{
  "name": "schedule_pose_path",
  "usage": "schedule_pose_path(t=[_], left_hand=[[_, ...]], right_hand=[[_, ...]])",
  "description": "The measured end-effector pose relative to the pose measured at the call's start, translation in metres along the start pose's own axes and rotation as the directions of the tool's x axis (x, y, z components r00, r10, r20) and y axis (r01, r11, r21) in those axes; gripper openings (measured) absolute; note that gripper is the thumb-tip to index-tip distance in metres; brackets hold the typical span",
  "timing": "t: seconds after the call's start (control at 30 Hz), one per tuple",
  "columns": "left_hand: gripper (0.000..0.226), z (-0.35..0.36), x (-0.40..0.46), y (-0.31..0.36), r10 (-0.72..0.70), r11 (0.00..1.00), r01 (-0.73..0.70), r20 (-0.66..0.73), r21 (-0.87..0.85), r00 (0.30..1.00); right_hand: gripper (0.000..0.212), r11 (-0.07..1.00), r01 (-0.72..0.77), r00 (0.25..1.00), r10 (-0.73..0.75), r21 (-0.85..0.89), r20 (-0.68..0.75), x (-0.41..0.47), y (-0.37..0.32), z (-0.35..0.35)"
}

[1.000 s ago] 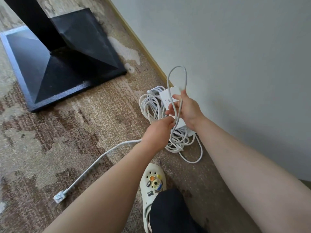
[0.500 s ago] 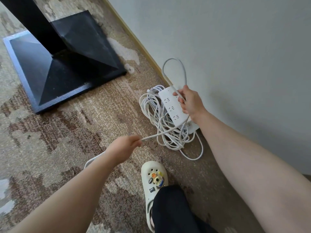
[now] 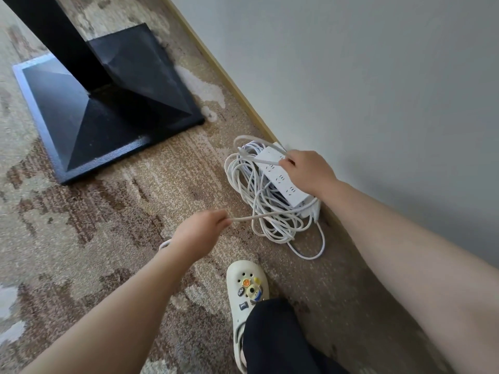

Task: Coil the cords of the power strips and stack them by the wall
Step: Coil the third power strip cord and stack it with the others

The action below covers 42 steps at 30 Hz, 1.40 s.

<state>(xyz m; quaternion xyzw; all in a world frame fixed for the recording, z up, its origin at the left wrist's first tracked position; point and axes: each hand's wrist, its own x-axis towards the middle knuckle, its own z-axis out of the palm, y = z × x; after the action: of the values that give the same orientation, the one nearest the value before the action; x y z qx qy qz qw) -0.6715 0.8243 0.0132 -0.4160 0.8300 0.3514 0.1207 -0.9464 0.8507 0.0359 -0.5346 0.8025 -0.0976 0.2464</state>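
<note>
A white power strip (image 3: 280,176) lies on a heap of coiled white cord (image 3: 259,209) on the carpet, close to the wall (image 3: 351,76). More white plastic shows under it at its near end. My right hand (image 3: 305,168) rests on the strip's far half and pinches a loop of cord that now lies low over the strip. My left hand (image 3: 201,230) is nearer to me, left of the heap, and grips a taut stretch of the same cord (image 3: 248,218). A bit of cord shows behind my left wrist; its plug end is hidden.
A black pedestal base (image 3: 108,109) with a dark column stands on the carpet to the upper left. A wooden skirting strip (image 3: 237,87) runs along the wall's foot. My cream clog (image 3: 247,292) and dark trouser leg are just below the heap.
My left hand slid back along the cord, away from the right hand, and pulled it taut. My right hand lowered the raised loop onto the strip.
</note>
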Motion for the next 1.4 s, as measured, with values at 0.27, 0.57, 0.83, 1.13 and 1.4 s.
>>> schedule_pose_path(t=[0.27,0.57,0.83,1.13,1.4], left_hand=[[0.016,-0.022,-0.03,-0.06,-0.181,0.902,0.165,0.0,-0.399,0.984],[0.022,-0.051,0.012,0.046,0.112,0.979,-0.12,-0.058,-0.165,0.992],[0.023,-0.057,0.042,0.088,0.064,0.945,-0.114,-0.17,-0.306,0.983],[0.019,-0.059,0.048,0.079,0.022,0.956,-0.063,-0.147,-0.285,0.989],[0.021,-0.07,0.015,-0.002,-0.104,0.971,0.089,-0.057,-0.224,0.993]], right_hand=[[0.038,0.997,-0.073,0.991,0.073,0.001,-0.111,0.001,0.021,-0.018],[0.027,0.927,-0.1,0.96,-0.005,0.36,0.279,-0.012,-0.006,0.001],[0.029,0.659,-0.209,0.934,-0.084,0.722,0.347,-0.017,-0.002,-0.004],[0.042,0.704,-0.113,0.99,0.016,0.701,0.144,-0.015,0.006,-0.008],[0.044,0.966,-0.06,0.998,0.049,0.251,0.047,-0.01,0.035,-0.017]])
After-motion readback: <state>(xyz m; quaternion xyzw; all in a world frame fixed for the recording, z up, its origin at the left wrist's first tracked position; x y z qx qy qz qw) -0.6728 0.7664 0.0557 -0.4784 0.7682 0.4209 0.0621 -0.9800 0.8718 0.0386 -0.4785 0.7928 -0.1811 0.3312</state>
